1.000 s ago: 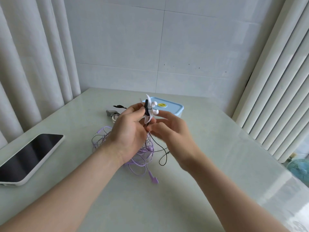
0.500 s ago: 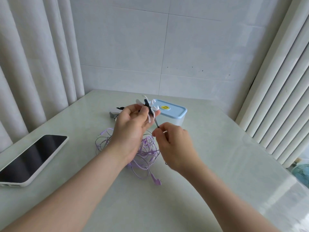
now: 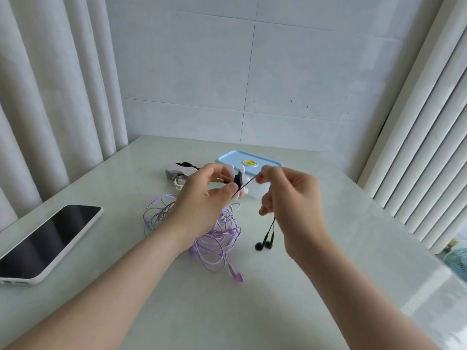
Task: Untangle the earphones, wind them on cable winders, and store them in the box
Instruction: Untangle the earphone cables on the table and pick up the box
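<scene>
Left hand (image 3: 202, 198) grips the white cable winder (image 3: 242, 171), fingers curled round it, above mid-worktop (image 3: 341, 248). Right hand (image 3: 290, 200) pinches the black earphone cable (image 3: 249, 182) taut from the winder, buds (image 3: 264, 245) dangling. Purple earphones (image 3: 217, 238) lie tangled under my left wrist, and the box (image 3: 250, 161) sits near the far edge.

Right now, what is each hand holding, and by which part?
The left hand grips the white cable winder between thumb and fingers; the right hand pinches the black earphone cable, earbuds dangling below.
</scene>
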Motion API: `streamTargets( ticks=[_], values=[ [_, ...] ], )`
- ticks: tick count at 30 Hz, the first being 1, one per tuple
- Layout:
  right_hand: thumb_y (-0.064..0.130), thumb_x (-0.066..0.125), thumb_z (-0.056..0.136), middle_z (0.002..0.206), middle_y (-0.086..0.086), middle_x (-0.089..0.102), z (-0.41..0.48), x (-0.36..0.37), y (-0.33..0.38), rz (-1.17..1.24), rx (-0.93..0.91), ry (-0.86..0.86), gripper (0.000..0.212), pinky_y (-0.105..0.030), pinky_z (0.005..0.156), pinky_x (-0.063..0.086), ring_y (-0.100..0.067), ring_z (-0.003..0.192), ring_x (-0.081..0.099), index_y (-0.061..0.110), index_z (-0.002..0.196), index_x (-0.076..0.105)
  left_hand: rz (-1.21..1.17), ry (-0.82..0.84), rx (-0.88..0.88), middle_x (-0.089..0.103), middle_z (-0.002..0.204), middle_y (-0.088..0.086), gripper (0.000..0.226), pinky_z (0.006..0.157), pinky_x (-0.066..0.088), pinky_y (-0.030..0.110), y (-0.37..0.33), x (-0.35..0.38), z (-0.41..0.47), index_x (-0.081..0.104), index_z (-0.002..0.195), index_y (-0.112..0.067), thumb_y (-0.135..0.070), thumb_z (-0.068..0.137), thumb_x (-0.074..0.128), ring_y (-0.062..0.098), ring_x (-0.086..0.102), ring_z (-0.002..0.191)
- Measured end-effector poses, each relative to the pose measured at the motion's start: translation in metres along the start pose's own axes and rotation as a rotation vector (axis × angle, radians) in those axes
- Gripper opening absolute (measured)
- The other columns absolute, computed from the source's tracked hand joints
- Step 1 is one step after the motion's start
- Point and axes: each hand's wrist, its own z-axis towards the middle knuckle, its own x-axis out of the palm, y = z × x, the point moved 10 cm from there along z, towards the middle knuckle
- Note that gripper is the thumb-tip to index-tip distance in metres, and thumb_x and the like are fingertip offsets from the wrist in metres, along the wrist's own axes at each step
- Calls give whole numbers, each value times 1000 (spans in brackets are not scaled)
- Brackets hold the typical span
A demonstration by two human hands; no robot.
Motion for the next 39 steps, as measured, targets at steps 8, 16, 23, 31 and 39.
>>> streamTargets(
  ticks=[8, 16, 23, 31, 39],
  values=[
    [26, 57, 103, 55, -7, 39, 17, -18, 12, -326, -256, -60, 38, -27, 51, 30, -11, 53, 31, -4, 82, 61, 274, 289, 59, 72, 115, -1, 24, 103, 50, 58, -2, 31, -7, 68, 114, -18, 2, 103, 59, 25, 76, 100],
    [32, 55, 106, 65, -18, 52, 18, -14, 14, -419, -374, -14, 28, -37, 49, 39, -31, 51, 42, 16, 83, 60, 300, 318, 37, 76, 109, -3, 19, 101, 53, 59, 2, 30, -7, 71, 113, -21, -7, 102, 66, 21, 76, 100],
    [42, 60, 101, 55, 7, 43, 35, -29, -22, -757, -212, -38, 27, -30, 53, 32, -10, 56, 42, 27, 83, 74, 181, 359, 40, 76, 113, -2, 21, 97, 57, 32, 1, 36, -9, 71, 115, -18, -3, 101, 66, 14, 75, 97],
    [24, 55, 97, 47, 1, 43, 24, 0, -26, -777, -205, 201, 32, -31, 53, 34, -19, 53, 36, 17, 69, 69, -275, 99, -21, 78, 111, 15, 19, 85, 63, 35, -1, 14, -1, 72, 112, -4, 2, 94, 68, 26, 75, 96],
    [32, 41, 93, 57, -9, 55, -4, 42, -15, -816, -459, 388, 39, -44, 59, 49, -31, 59, 46, 6, 77, 66, -296, -142, -151, 81, 100, 8, 20, 71, 64, 33, 17, -6, -1, 76, 113, -12, -11, 94, 76, 16, 77, 84]
  ],
)
